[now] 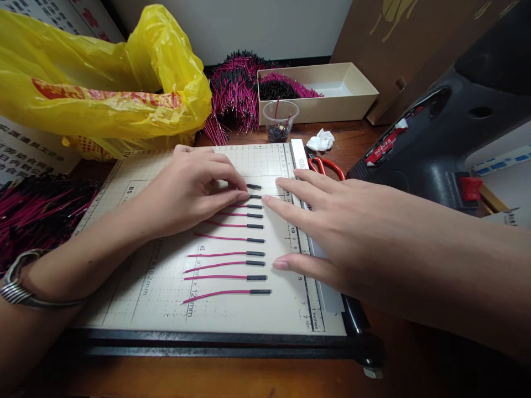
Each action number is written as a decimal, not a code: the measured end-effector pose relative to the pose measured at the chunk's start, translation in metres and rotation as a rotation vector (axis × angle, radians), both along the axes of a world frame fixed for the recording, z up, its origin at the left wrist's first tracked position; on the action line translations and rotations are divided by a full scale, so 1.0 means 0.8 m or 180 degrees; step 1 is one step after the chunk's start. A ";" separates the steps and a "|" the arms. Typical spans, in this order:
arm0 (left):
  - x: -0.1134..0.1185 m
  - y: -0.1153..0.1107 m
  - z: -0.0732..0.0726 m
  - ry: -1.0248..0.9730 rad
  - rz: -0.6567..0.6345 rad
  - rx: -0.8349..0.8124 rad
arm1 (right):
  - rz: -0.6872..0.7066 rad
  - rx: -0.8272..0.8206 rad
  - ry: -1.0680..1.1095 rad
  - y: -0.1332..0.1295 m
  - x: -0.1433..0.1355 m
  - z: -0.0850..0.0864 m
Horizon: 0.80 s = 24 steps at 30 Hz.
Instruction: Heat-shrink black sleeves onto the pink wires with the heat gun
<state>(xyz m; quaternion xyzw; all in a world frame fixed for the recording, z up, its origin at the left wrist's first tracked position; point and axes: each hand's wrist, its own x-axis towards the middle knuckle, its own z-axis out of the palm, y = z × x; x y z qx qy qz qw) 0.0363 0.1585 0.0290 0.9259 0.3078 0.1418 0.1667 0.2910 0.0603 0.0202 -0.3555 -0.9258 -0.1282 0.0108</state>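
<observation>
Several magenta wires with black sleeves on their right ends lie in a column across a cream paper trimmer board (157, 309); the nearest wire (226, 293) is close to the front edge. My left hand (203, 182) rests at the far end of the column, thumb and forefinger pinched at a black-sleeved wire (254, 197). Most of that wire is hidden under the hand. One more black sleeve (254, 186) shows just beyond it. My right hand (327, 221) is spread out over the ruler edge, its forefinger tip beside the pinched sleeve's end.
Behind the board are a yellow plastic bag (174, 72), a heap of wires (234, 91), a cream box (332, 113) and a clear cup (280, 119). Red-handled pliers (327, 166) and crumpled tissue (320, 140) lie right. A dark machine (435, 127) stands far right; more wires (45, 210) left.
</observation>
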 end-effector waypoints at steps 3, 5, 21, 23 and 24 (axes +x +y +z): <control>0.000 0.000 0.000 -0.0016 0.0004 -0.0008 | 0.0044 0.0014 0.0035 0.000 0.000 0.000; 0.000 -0.001 0.000 -0.0025 0.0010 -0.0012 | 0.0051 0.0018 0.0035 -0.002 0.000 0.001; 0.000 -0.004 -0.001 -0.0101 0.0097 -0.0002 | 0.0003 -0.0069 0.0095 -0.003 -0.002 0.004; 0.000 -0.004 -0.003 -0.0205 0.0206 0.0097 | 0.0058 -0.0034 0.0082 -0.004 -0.003 0.006; 0.000 -0.003 -0.004 -0.0282 0.0255 0.0157 | 0.0057 -0.0011 0.0091 -0.004 -0.004 0.007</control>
